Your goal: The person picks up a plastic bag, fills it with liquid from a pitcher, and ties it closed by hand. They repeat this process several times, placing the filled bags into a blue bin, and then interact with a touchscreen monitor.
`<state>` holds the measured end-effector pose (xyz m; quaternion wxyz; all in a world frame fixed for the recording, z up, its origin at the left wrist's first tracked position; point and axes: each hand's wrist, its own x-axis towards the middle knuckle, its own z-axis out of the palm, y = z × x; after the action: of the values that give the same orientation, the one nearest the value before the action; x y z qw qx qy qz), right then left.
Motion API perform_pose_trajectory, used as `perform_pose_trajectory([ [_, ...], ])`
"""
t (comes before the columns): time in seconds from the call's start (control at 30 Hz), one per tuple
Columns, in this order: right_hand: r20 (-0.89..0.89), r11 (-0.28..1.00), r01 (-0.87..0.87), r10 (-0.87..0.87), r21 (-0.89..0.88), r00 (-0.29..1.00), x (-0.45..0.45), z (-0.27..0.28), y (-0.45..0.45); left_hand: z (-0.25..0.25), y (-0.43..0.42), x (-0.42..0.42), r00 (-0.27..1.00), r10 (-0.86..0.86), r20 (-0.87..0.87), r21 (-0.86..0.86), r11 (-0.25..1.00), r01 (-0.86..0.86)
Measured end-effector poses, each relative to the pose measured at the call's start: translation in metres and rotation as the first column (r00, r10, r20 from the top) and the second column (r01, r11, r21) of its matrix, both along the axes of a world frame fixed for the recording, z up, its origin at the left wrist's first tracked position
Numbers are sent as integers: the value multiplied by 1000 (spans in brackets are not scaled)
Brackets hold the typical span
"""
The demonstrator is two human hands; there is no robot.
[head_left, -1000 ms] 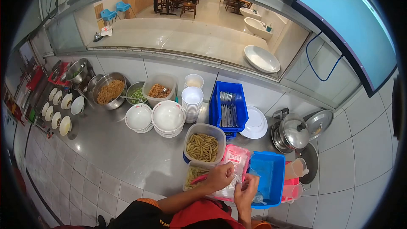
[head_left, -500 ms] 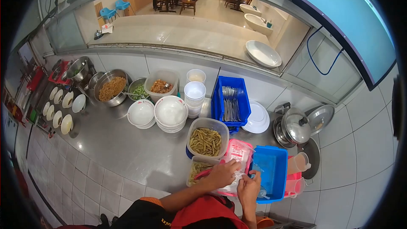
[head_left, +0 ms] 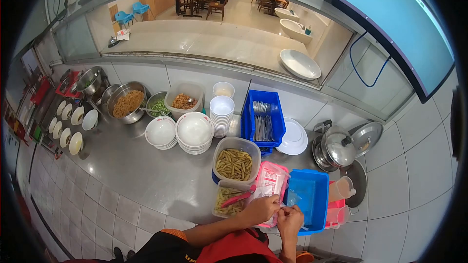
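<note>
Stainless counter (head_left: 141, 175) runs under the serving hatch (head_left: 209, 39). From my remote seat, I see the left hand (head_left: 264, 210) and right hand (head_left: 291, 220) close together, fingertips pinching thin clear plastic (head_left: 282, 205) above the near end of the pink tray (head_left: 260, 170), beside the blue tray (head_left: 314, 197). Hands hide most of the plastic, so I can't tell its long axis or direction. Red print on the packet (head_left: 272, 180) is too small to read.

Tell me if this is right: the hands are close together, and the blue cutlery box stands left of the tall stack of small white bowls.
Wrong on one point: in the head view, the blue cutlery box stands right of the tall stack of small white bowls. The left hand and right hand are close together.
</note>
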<state>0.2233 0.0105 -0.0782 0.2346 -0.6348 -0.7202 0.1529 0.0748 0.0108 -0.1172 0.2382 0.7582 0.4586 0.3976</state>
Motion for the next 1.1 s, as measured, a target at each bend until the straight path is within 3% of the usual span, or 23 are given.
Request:
perform_pose_trajectory([
  [0.13,-53,999,-38,40,30,998,-3,-5,-2,-2,5,-4,999,44,-3,-139,989,-44],
  [0.2,-64,989,-133,137,65,989,-8,-2,-4,3,8,-7,990,87,110,-218,974,-62],
  [0.4,-170,985,-73,100,156,980,-12,-4,-3,5,15,-2,966,78,245,-198,980,-29],
  [0.5,-183,999,-8,17,48,983,-9,-3,-2,5,16,1,977,59,203,-221,975,-13],
  [0.8,-117,999,-25,28,27,993,-7,-1,-3,-3,17,5,970,73,234,-194,981,-27],
  [1.1,-174,1000,-30,28,-6,984,-12,5,-9,0,15,4,970,47,238,-197,980,1],
])
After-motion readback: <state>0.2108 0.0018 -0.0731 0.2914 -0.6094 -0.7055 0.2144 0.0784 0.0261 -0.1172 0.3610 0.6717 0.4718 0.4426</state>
